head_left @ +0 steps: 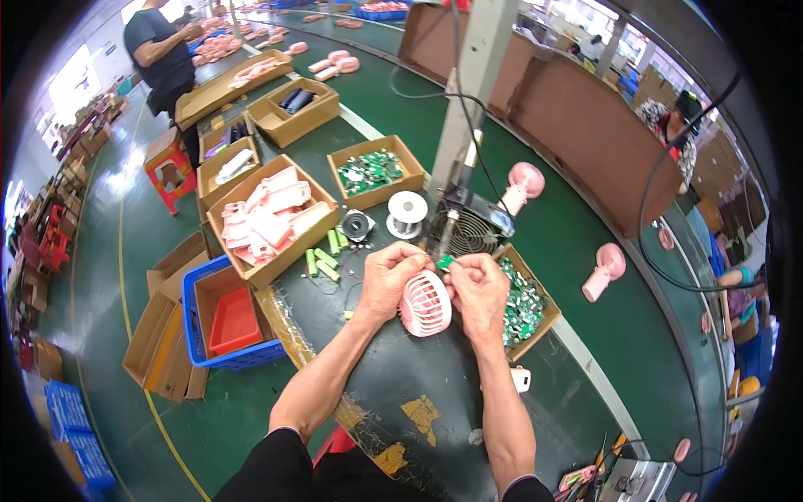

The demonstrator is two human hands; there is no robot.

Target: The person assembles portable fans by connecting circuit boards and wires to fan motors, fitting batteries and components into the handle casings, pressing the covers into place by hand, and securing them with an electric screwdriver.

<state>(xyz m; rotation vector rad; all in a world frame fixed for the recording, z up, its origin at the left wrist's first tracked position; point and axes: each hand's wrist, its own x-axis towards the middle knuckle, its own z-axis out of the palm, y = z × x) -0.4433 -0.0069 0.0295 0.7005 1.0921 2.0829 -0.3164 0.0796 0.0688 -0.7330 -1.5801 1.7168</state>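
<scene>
Close in front of me, both my hands meet over the dark worktable point(385, 381). My right hand point(483, 293) pinches a small green circuit board point(445, 262) by its edge. My left hand point(386, 283) is closed beside it, fingertips pressed together; whatever they grip is too small to make out. Below and between the hands rests a pink fan head point(425, 305) with a slatted cage, touching or very near my left fingers. A soldering iron point(450, 227) points down just above the board, held by the stand and not by me. A spool of solder wire point(407, 211) stands behind my left hand.
Green battery cells point(323, 263) and a small round black part point(355, 224) lie left. Boxes hold pink shells point(272, 209) and circuit boards point(368, 171); another board box point(523, 301) sits right. A black fan unit point(468, 226) and metal post point(473, 84) stand behind. Pink fans point(604, 272) lie on the belt.
</scene>
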